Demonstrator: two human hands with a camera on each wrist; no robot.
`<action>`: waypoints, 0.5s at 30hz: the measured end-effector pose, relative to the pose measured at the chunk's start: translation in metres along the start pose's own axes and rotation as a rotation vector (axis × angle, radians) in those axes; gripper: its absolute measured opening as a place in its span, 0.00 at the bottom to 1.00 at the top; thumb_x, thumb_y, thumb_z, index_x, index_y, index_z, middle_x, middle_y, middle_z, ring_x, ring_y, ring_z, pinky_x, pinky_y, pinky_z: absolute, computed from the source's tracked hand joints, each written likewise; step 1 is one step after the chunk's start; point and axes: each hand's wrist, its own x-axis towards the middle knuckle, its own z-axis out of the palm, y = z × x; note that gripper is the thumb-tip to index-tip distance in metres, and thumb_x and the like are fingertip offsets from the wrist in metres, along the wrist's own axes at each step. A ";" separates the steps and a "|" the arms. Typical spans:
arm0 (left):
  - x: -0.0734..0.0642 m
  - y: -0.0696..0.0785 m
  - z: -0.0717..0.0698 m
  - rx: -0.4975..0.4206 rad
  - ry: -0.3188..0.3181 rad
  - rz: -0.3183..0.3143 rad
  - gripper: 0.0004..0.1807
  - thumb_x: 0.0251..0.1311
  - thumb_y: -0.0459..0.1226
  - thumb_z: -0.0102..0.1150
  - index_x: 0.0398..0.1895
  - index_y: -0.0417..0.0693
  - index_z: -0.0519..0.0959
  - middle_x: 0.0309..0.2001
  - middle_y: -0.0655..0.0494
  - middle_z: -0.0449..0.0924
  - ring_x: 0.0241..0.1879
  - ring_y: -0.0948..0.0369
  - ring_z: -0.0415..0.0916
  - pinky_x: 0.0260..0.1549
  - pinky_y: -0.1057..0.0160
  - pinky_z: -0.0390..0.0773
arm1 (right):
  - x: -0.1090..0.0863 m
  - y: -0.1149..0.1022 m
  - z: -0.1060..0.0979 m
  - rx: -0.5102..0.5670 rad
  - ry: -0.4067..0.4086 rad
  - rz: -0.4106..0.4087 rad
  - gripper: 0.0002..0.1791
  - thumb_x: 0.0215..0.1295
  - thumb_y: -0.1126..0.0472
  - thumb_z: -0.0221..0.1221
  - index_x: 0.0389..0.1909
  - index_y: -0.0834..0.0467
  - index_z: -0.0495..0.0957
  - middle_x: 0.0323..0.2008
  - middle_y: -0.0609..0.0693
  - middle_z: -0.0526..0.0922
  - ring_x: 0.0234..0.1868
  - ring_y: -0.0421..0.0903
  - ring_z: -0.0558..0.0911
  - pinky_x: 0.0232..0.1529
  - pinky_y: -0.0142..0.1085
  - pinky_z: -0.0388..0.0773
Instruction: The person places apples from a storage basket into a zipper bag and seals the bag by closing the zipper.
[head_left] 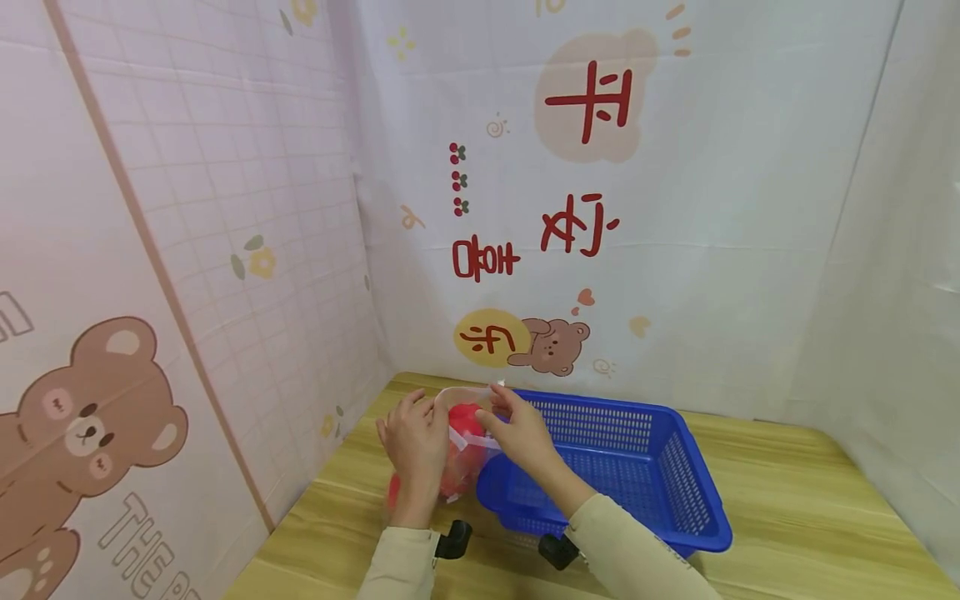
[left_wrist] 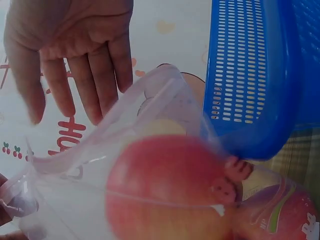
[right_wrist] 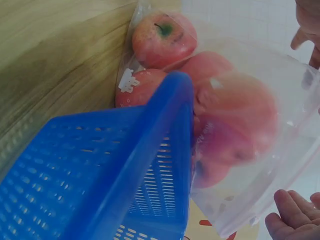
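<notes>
A clear plastic bag [right_wrist: 245, 205] printed with small figures holds several red apples [right_wrist: 237, 115]. One apple [left_wrist: 165, 190] looms large in the left wrist view, and a green-centred apple with a stem [right_wrist: 165, 40] shows in the right wrist view. At the bag's mouth my left hand [head_left: 416, 437] pinches the rim; only some of its fingers [left_wrist: 4, 212] enter the left wrist view. Opposite it, my right hand [head_left: 521, 429] is spread close to the rim, palm towards the bag, fingers [left_wrist: 102, 75] nearly straight. Whether its fingertips touch the plastic is unclear.
Right of the bag stands a blue perforated basket [head_left: 675, 483], its near corner close against the apples. Both rest on a wood-grain table [head_left: 787, 492]. Printed cloth walls [head_left: 712, 208] rise behind and at the sides. A black strap mount [head_left: 453, 540] sits at my left wrist.
</notes>
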 end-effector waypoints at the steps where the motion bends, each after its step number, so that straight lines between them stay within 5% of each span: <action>1: 0.000 0.000 0.000 0.000 0.001 0.000 0.11 0.61 0.41 0.63 0.30 0.44 0.90 0.45 0.48 0.86 0.47 0.43 0.80 0.59 0.25 0.52 | 0.000 0.000 -0.001 -0.012 0.006 -0.011 0.33 0.68 0.54 0.62 0.70 0.60 0.67 0.59 0.61 0.78 0.59 0.58 0.79 0.53 0.49 0.78; 15: 0.000 0.000 -0.002 0.001 -0.026 -0.001 0.11 0.61 0.40 0.63 0.32 0.44 0.90 0.46 0.47 0.86 0.48 0.43 0.80 0.60 0.25 0.51 | 0.014 0.013 -0.030 -0.109 0.125 -0.003 0.24 0.71 0.65 0.55 0.67 0.64 0.71 0.58 0.60 0.80 0.57 0.56 0.80 0.53 0.51 0.77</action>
